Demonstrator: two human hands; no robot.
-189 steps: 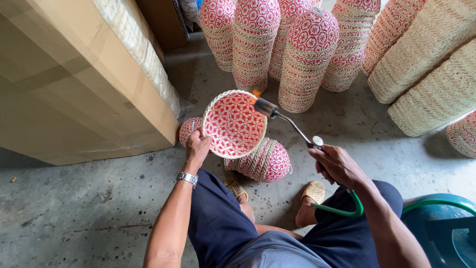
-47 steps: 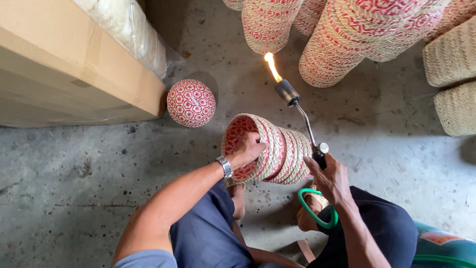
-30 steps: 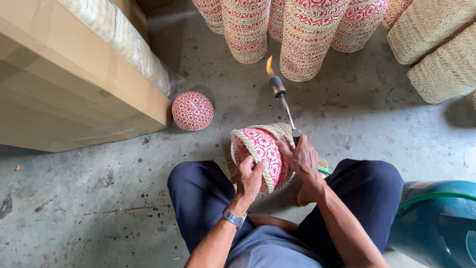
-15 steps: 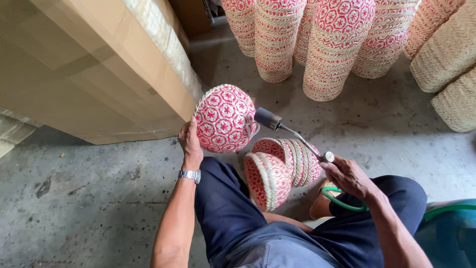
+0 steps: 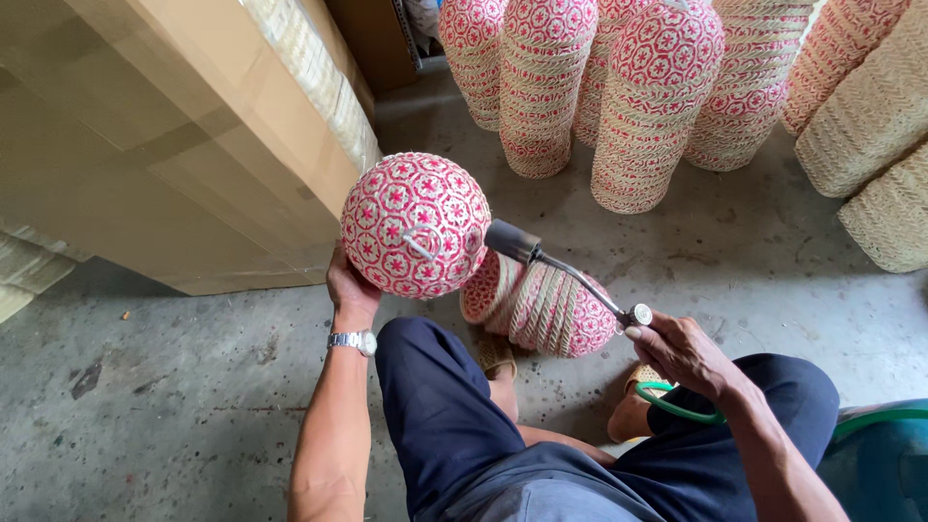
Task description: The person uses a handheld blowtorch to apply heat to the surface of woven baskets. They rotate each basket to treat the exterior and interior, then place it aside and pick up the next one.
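My left hand (image 5: 350,286) holds up a round woven lid (image 5: 414,224) with a red and white pattern and a small loop at its centre. My right hand (image 5: 681,350) grips a gas torch (image 5: 565,271) by its handle, and the nozzle sits right at the lid's right edge. No flame shows. A green hose (image 5: 677,406) runs from the torch under my right wrist. Below the torch, a short stack of matching woven baskets (image 5: 541,307) lies on its side on the concrete floor between my knees.
Large cardboard boxes (image 5: 164,135) stand at the left. Tall stacks of red-patterned baskets (image 5: 657,106) line the back, with plain straw-coloured stacks (image 5: 875,116) at the right. A blue-green gas cylinder (image 5: 875,469) sits at my lower right.
My left hand has lifted the lid a little higher and turned its patterned top toward me. The torch nozzle stays close beside it. The view has shifted slightly.
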